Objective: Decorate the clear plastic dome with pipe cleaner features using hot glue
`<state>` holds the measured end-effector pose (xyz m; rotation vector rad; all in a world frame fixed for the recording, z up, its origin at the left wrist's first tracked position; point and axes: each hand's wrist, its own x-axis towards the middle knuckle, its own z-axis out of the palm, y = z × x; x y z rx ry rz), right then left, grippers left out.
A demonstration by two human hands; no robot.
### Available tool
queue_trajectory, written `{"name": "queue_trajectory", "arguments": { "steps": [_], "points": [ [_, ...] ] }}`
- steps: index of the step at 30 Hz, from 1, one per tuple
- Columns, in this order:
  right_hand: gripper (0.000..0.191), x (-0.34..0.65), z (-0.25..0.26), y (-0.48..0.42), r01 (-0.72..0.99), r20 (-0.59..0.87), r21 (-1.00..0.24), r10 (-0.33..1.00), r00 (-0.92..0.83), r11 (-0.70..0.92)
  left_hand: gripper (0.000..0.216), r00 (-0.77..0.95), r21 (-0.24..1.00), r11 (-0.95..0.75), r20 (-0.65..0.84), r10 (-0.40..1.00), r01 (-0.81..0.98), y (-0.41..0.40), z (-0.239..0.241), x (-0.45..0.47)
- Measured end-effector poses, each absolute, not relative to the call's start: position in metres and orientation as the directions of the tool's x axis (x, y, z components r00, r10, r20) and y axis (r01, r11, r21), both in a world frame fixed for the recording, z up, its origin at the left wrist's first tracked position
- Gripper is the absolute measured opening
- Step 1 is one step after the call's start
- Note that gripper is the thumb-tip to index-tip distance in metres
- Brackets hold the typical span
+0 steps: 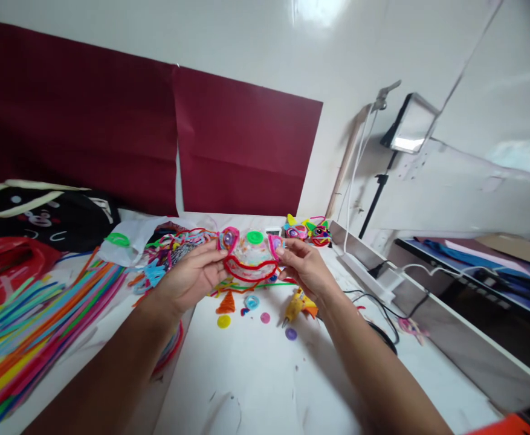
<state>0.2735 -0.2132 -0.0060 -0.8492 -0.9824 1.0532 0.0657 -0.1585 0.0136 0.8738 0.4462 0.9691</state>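
Both my hands hold a colourful pipe-cleaner craft piece above the white table. My left hand grips its left side, by a pink-edged round, eye-like part. On the other side, my right hand pinches a matching pink-edged part between thumb and fingers. A curved red pipe-cleaner band spans the space between the hands. Behind it shows clear plastic with a green round lid; whether this belongs to the held piece I cannot tell. Below lie a yellow glue gun, an orange cone and a blue ring.
Bundles of coloured pipe cleaners cover the left side, near a black bag. Small yellow and purple discs lie in front. Finished-looking colourful figures stand at the back. Black cables run along the right.
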Motion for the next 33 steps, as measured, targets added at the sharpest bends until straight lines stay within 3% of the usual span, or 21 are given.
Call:
{"name": "queue_trajectory", "arguments": {
  "steps": [12, 23, 33],
  "points": [
    [0.040, 0.277, -0.004, -0.221, -0.202, 0.277, -0.929, 0.944, 0.178, 0.311, 0.020, 0.543, 0.827, 0.236, 0.098, 0.834, -0.511, -0.154, 0.003, 0.067],
    [0.049, 0.267, -0.008, -0.226, -0.098, 0.264, -0.953, 0.945, 0.195, 0.286, 0.065, 0.505, 0.855, 0.172, 0.116, 0.856, -0.489, -0.157, -0.006, 0.067],
    [0.055, 0.265, -0.027, -0.233, -0.079, 0.233, -0.965, 0.956, 0.180, 0.250, 0.068, 0.441, 0.877, 0.154, 0.071, 0.895, -0.454, -0.167, -0.034, 0.073]
  ]
}}
